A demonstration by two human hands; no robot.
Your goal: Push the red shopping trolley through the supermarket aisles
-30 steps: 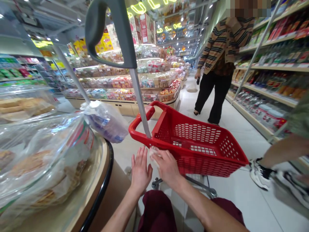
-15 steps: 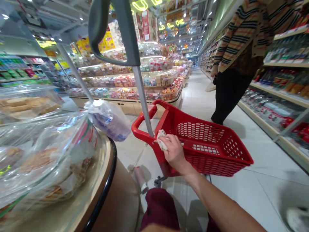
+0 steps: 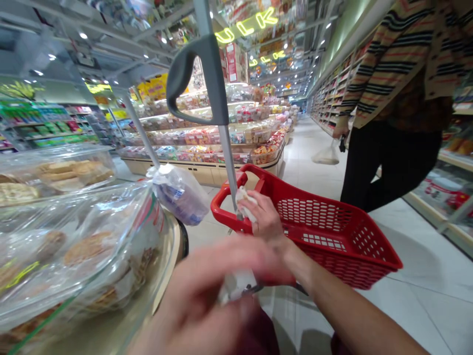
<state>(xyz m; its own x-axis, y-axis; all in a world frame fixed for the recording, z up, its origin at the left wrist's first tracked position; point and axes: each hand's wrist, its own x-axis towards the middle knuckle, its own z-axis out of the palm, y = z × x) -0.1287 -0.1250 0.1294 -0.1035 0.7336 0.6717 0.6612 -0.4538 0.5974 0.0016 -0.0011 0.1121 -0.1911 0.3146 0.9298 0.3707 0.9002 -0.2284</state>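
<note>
Right now the right hand [image 3: 266,217] has its fingers closed on a crumpled white tissue [image 3: 245,203], pressed near the foot of the metal pole [image 3: 228,153], where it meets the rim of the red basket cart [image 3: 342,268]. The cart stands on the tiled floor ahead of the person, just beyond the rounded table edge [image 3: 170,264]. The left hand [image 3: 185,291] looms close to the camera, half curled and badly blurred; whether it holds anything I cannot tell. It doesn't appear to brace the cart, so a hard push by the right hand alone could roll it, perhaps into the legs of the bystander [image 3: 393,158] beside its far side. The thin tissue might also tear or snag at the pole's joint, letting the fingertips slip.
</note>
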